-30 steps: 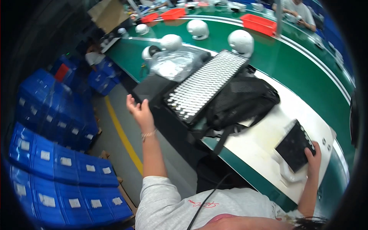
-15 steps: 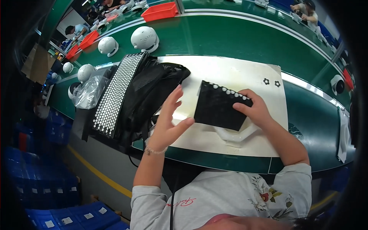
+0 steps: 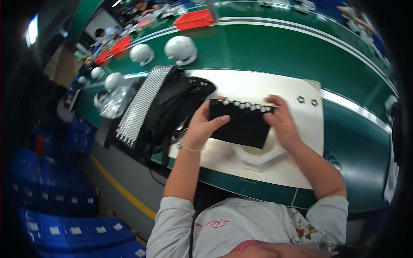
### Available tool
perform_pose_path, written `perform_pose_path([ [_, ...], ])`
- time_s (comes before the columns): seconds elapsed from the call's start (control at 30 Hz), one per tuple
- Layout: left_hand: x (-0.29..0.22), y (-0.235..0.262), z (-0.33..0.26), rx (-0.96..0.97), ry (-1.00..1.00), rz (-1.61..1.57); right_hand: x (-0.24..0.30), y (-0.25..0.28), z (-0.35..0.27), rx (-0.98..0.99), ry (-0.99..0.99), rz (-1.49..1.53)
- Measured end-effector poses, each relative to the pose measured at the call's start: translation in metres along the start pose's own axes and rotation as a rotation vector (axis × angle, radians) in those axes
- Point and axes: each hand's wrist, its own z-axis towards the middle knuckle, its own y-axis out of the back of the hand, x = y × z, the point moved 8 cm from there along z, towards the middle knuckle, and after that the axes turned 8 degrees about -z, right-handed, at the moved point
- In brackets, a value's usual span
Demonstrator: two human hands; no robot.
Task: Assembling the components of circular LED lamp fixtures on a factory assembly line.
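Black pad [image 3: 241,124] – flat, rectangular, w/ a row of small white beads [image 3: 247,105] along its top edge – is held up in both hands over the white mat [image 3: 275,88] at the middle of the bench. Left hand [image 3: 202,124] grips the pad's left end, thumb across the front face, other fingers curled behind it; right hand [image 3: 282,120] clamps the right end, thumb on front near the beads, fingers wrapped round the back. Both hands closed firmly on the pad, neither open. Just below the pad, lying on the mat, a white hexagon-shaped frame [image 3: 258,157], partly hidden by the pad's lower edge. Near the mat's far right corner sit two small dark star-shaped bits [image 3: 307,101], close together, well apart from the hands. Left of the mat & touching its edge – a black bag [image 3: 172,109], crumpled, w/ straps hanging over the bench front. Leaning across the bag's left side is a long tray of white studs [image 3: 142,103], tilted. Further left, a clear plastic bag [image 3: 114,101]. Behind all this runs the green belt [image 3: 279,47] w/ white dome-shaped housings [image 3: 180,49] standing on it, plus red bins [image 3: 193,19] farther back. Blue crates [image 3: 64,223] are stacked on the floor at lower left, beside a yellow floor line [image 3: 120,191]. Other people at far end of the line, too small to tell what they do.
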Motion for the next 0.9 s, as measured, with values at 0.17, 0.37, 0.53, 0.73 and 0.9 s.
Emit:
perform_pose_path([
  [0.17,0.036,0.034,-0.005,-0.052,0.118,-0.129,0.118,0.021,-0.071,-0.028,0.377,-0.529],
  [0.37,0.055,0.026,-0.006,-0.087,0.176,-0.061,0.182,0.006,-0.131,0.350,1.141,0.167],
  [0.53,0.035,0.044,-0.022,-0.189,0.063,0.310,0.209,-0.011,-0.109,0.337,1.206,0.277],
  [0.73,-0.023,0.105,-0.082,-0.245,-0.267,0.178,0.195,-0.023,-0.134,0.565,1.103,0.370],
  [0.9,-0.087,0.239,-0.162,-0.811,-0.471,0.462,0.202,-0.038,-0.134,0.148,1.215,0.206],
])
